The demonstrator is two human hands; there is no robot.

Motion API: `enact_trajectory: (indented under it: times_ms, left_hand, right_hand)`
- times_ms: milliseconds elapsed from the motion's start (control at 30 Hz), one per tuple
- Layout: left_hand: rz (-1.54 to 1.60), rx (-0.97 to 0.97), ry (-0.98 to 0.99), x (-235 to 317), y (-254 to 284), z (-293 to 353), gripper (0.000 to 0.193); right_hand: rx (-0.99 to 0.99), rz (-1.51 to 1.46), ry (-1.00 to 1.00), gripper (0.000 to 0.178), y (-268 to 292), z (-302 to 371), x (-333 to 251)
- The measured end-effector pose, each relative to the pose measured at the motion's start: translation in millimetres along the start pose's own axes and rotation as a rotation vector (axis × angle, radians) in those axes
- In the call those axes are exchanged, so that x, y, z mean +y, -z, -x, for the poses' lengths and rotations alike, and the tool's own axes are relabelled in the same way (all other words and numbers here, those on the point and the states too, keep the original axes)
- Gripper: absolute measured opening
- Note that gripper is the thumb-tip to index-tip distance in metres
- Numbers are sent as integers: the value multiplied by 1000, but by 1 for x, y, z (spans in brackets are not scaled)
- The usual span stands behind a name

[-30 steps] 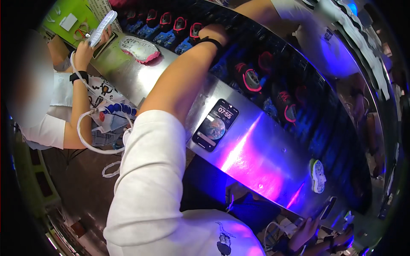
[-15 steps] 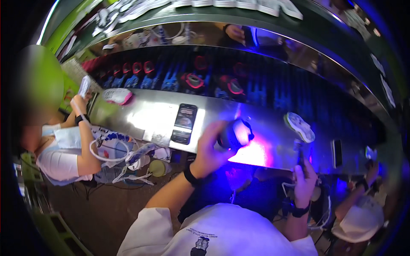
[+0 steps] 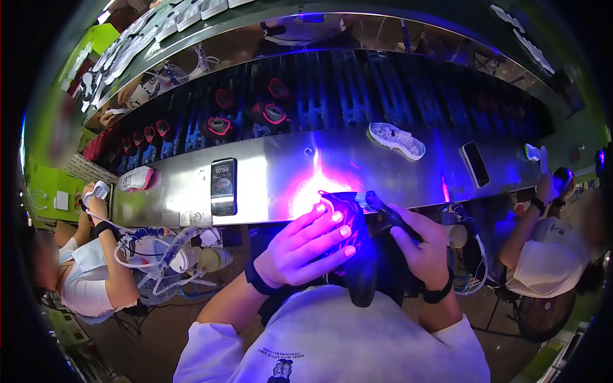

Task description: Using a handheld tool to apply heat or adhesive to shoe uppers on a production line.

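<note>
My left hand (image 3: 301, 254) grips a dark shoe upper (image 3: 361, 281) at the front edge of the steel bench, its fingers laid along the upper's near-left side. My right hand (image 3: 423, 247) is closed round the dark handle of a brush (image 3: 379, 205). The bristle end points left and meets the upper near its top edge, though purple glare makes exact contact hard to see. Beyond the brush, a white shoe sole (image 3: 396, 140) lies on the bench.
A phone (image 3: 223, 188) lies left on the steel bench (image 3: 255, 150), another phone (image 3: 474, 164) right. Behind runs a conveyor (image 3: 357, 96) carrying several red-and-black shoe uppers (image 3: 274, 113). A pink-edged sole (image 3: 136, 179) rests far left. Co-workers sit left (image 3: 96, 262) and right (image 3: 549, 252).
My view has shifted to the right. The shoe upper has turned and come lower, toward my body. My right hand has brought the brush leftward from beside the white sole to the upper.
</note>
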State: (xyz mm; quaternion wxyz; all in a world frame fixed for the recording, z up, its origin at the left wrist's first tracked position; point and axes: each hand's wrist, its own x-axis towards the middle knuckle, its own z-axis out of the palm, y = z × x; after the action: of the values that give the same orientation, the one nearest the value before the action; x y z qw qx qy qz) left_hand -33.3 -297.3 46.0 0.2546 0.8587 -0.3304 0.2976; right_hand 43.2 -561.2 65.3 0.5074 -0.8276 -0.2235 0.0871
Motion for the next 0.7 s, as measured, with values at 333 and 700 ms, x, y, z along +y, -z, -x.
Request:
enact_trajectory:
  times_ms: [333,700]
  left_hand:
    - [-39,-72,14,-7,-3,1,39]
    - [-18,-97,183,-18,-10,7,44]
  right_hand:
    - [-122,-12,57,44,8,10,23]
    - [-259,-262,-247,39,8,1,31]
